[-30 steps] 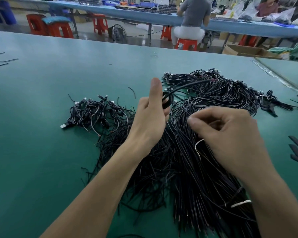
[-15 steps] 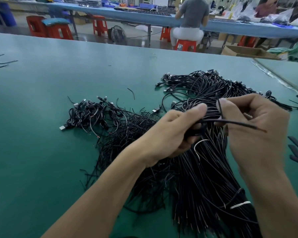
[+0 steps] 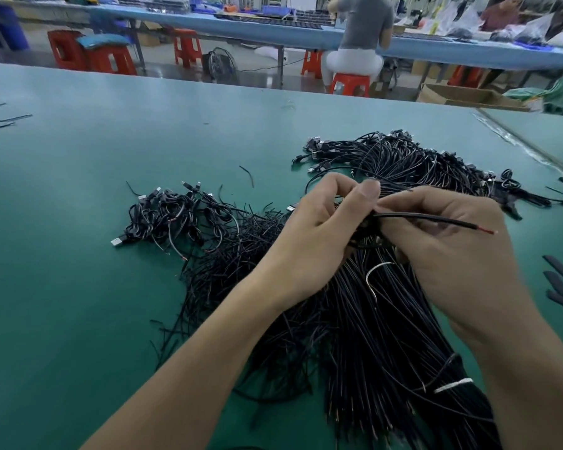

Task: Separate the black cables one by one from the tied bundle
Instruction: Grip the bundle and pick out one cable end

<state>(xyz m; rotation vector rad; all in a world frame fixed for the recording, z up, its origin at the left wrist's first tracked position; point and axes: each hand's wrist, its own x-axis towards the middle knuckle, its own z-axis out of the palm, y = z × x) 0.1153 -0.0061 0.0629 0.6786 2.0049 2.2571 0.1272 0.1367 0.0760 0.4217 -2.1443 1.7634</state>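
Observation:
A large bundle of black cables (image 3: pixel 381 336) lies on the green table (image 3: pixel 78 287), held together by a white tie (image 3: pixel 452 384) near its lower end. My left hand (image 3: pixel 319 235) and my right hand (image 3: pixel 449 254) meet above the bundle's middle. Both pinch one black cable (image 3: pixel 436 219) whose stripped red-tipped end sticks out to the right over my right hand. A loose white tie (image 3: pixel 376 271) curls on the bundle below my hands. A smaller pile of coiled separated cables (image 3: pixel 173 216) lies to the left.
Short black strips (image 3: pixel 559 277) lie at the table's right edge, and a few loose cable pieces (image 3: pixel 4 120) at the far left. Beyond the table are red stools (image 3: pixel 108 56), a floor fan (image 3: pixel 221 64), a blue bench and a seated person (image 3: pixel 355 37).
My hands have come closer together over the bundle. The single cable's free end now sticks out level to the right across my right hand, its red tip showing.

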